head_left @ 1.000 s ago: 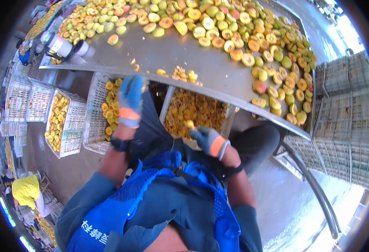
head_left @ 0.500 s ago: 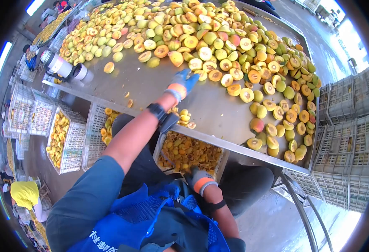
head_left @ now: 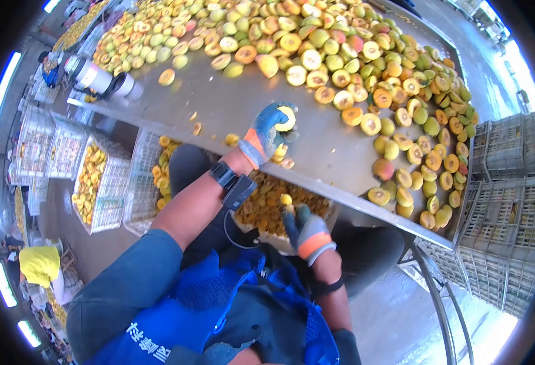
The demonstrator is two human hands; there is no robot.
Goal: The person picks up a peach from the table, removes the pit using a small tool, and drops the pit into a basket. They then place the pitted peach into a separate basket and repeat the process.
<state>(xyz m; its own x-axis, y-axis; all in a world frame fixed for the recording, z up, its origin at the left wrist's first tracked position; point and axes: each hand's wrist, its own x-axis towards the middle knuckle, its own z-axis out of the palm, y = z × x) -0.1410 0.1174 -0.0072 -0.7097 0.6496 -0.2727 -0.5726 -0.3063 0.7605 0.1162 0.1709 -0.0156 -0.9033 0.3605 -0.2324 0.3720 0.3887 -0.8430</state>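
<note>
My left hand (head_left: 270, 129), in a blue, grey and orange glove, is closed around a pale yellow peach half (head_left: 285, 118) above the metal table's front edge. Lower down, my right hand (head_left: 308, 230), gloved too, has its fingers drawn together over a crate of peach scraps (head_left: 270, 198). A small yellow piece (head_left: 286, 199) shows at its fingertips; what the fingers grip is not clear. A few peach pieces (head_left: 279, 155) lie at the table edge beside my left hand. Cut peaches (head_left: 340, 79) are heaped across the table's far and right side.
The metal table (head_left: 218, 103) has a raised rim. A silver and white flask (head_left: 91, 77) stands at its left end. Crates holding yellow fruit (head_left: 94, 176) are at the left, and stacked crates (head_left: 504, 213) are at the right. A person in yellow (head_left: 39, 266) is at the far left.
My left hand has come back from the fruit heap toward me and now holds a peach half. My right hand has lifted from the scrap crate and moved slightly right.
</note>
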